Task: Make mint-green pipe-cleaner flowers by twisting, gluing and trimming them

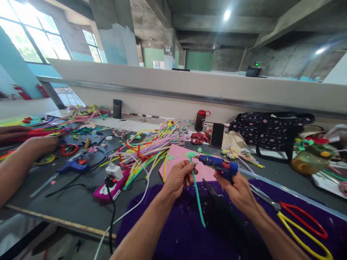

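Observation:
My left hand [179, 177] pinches a green stem [199, 204], which looks like a fuzzy pipe cleaner and hangs down below the fingers. At its top sits a light green flower head [191, 154]. My right hand [240, 191] grips a blue hot glue gun [217, 163] with a small red light on it. The gun's nozzle points left, right beside the flower head; whether they touch I cannot tell. A long clear glue stick [271, 184] extends from the gun's back. Behind my left hand lies a pink sheet [176, 154].
Red-and-yellow-handled scissors [277, 206] lie on the purple cloth [132, 220], below my right forearm. A magenta power strip [115, 187] with cables is at left, near another blue glue gun [73, 167]. Bundled stems [154, 144] lie behind. Another person's arm [24, 159] reaches in from the left.

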Tool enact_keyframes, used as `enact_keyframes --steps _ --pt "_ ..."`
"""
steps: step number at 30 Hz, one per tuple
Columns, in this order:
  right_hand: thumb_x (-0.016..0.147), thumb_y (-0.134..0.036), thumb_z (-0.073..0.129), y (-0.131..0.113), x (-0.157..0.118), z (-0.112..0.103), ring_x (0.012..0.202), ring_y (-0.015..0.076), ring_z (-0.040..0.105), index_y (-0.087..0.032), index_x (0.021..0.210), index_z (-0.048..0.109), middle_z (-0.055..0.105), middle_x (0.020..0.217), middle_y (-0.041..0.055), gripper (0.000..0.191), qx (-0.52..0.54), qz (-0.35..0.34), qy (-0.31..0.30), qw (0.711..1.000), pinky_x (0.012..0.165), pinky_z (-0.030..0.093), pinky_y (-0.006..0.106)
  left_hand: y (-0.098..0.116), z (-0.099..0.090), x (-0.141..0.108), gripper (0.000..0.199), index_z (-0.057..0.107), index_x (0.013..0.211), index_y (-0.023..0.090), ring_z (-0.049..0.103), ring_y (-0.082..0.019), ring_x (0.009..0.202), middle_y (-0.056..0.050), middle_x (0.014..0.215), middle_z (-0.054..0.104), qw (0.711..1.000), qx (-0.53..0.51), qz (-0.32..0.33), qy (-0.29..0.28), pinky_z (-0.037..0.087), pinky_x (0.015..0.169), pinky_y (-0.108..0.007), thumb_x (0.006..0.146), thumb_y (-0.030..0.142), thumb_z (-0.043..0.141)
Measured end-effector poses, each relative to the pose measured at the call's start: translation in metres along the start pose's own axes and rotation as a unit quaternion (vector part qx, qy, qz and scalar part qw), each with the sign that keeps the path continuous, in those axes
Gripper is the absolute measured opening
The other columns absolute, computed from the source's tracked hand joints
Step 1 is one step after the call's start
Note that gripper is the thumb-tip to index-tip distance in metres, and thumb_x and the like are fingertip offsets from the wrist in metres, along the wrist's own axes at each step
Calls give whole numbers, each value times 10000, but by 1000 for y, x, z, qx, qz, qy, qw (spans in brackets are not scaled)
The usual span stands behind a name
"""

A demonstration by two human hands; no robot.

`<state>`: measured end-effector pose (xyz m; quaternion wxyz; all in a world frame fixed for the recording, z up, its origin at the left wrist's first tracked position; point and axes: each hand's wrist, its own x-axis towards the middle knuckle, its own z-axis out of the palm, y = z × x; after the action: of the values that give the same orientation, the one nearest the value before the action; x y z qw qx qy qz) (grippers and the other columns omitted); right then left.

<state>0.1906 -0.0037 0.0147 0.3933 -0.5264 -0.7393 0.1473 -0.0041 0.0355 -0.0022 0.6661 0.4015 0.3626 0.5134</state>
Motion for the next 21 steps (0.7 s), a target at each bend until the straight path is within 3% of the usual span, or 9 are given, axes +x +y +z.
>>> enact_keyframes --steps 21 --pt "833 -412 451 5 0 2 642 200 553 -161 844 595 612 730 50 289 -39 -35 5 999 605 428 282 -3 -2 1 254 539 704 135 451 -21 333 5 609 615 1000 12 8 -2 259 284 -124 679 365 644"
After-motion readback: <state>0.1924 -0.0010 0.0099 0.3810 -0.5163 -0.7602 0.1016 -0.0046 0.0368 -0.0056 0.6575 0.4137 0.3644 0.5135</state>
